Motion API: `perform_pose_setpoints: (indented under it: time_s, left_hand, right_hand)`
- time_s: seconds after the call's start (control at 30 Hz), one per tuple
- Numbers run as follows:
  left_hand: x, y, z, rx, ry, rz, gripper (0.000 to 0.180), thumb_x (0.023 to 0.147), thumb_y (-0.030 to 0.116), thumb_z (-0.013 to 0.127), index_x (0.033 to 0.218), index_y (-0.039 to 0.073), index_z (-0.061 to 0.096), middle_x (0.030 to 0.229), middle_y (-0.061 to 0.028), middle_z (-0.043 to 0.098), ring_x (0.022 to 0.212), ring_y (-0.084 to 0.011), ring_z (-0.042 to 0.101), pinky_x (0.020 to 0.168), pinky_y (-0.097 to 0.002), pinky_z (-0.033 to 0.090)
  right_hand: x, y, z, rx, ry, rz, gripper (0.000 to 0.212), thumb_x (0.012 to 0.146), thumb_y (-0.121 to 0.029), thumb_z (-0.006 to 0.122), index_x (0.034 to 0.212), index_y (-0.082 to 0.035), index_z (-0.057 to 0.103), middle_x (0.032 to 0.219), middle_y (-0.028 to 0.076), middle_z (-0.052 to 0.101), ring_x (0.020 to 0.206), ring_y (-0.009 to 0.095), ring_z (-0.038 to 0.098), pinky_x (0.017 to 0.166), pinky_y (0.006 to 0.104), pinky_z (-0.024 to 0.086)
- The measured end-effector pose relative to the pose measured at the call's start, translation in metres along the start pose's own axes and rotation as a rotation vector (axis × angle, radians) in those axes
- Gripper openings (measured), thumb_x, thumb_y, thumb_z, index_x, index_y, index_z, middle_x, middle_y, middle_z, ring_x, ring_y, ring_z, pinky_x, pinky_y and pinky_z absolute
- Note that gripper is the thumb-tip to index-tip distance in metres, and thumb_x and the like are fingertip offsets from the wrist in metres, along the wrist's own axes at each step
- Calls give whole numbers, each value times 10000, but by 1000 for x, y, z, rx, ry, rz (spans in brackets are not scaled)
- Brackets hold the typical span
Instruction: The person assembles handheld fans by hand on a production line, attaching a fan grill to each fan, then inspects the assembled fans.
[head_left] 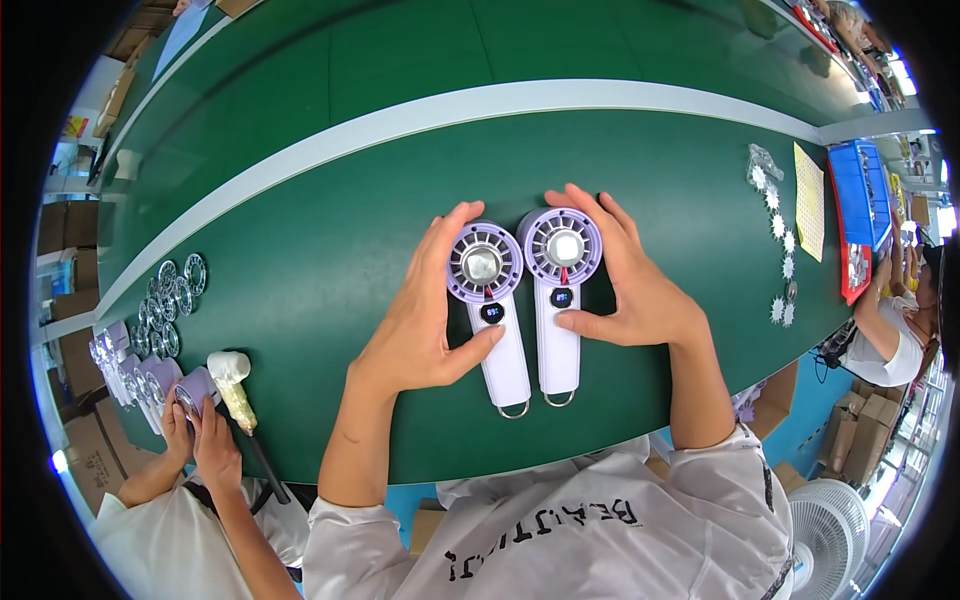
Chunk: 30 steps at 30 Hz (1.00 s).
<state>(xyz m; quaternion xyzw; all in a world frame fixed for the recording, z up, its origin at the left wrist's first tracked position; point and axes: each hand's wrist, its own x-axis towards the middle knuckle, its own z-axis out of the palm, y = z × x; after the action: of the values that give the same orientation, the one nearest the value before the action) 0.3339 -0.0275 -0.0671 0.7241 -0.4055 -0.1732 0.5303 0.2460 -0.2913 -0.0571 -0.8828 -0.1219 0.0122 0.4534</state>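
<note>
Two white-and-purple handheld fans lie side by side on the green table, heads away from me, each with a small lit display and a metal ring at the handle's end. My left hand [425, 315] curls round the left handheld fan [503, 345], fingers at its purple head, thumb on the handle by the display. My right hand [635, 285] grips the right handheld fan [558, 350] the same way, thumb beside its display. The two fan heads almost touch, while the handles spread slightly apart toward me.
At left, a co-worker's hands [205, 430] hold a purple fan part near a padded mallet [235, 390] and several silver rings [165, 305]. To the right lie white star-shaped pieces [778, 226], a yellow sheet [809, 200] and a blue bin [856, 195]. A pale rail [560, 94] crosses beyond.
</note>
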Motion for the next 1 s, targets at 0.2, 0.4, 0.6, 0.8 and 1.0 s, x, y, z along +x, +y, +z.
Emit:
perform_pose_setpoints:
  time_s: [0.2,0.4,0.6,0.8,1.0]
  left_hand:
    - [0,0,0,5,1,-2,1045,768,123,774,1595,-5,148,1585,-256,338,1487,-431,320,1254,-553,156]
    - [0,-1,1,13,3,-2,1040,771,123,770,1594,-13,149,1581,-262,342,1486,-438,318,1252,-552,159]
    - [0,1,0,16,6,-4,1021,779,134,759,1590,-22,158,1577,-264,347,1479,-444,324,1250,-547,168]
    - [1,1,0,36,-1,-13,1013,779,136,759,1587,-26,169,1576,-263,346,1474,-445,323,1249,-540,176]
    - [0,2,0,28,5,-10,992,784,139,759,1580,-23,189,1581,-247,346,1476,-451,314,1248,-544,181]
  right_hand:
    - [1,-1,-1,5,-3,1,1115,755,-272,828,1613,-55,151,1570,194,403,1479,351,366,1254,563,88]
    - [0,0,0,1,2,-9,1117,759,-275,828,1614,-53,145,1569,195,401,1481,352,361,1255,563,92]
    - [1,-1,-1,-1,-2,-7,1116,762,-282,824,1616,-56,142,1572,194,399,1480,352,362,1258,559,93]
    - [1,-1,0,-8,1,-10,1117,764,-288,822,1616,-53,139,1572,196,398,1479,354,360,1258,556,92]
    - [1,-1,0,-9,2,-9,1111,766,-288,821,1615,-54,142,1573,197,397,1481,355,359,1256,557,89]
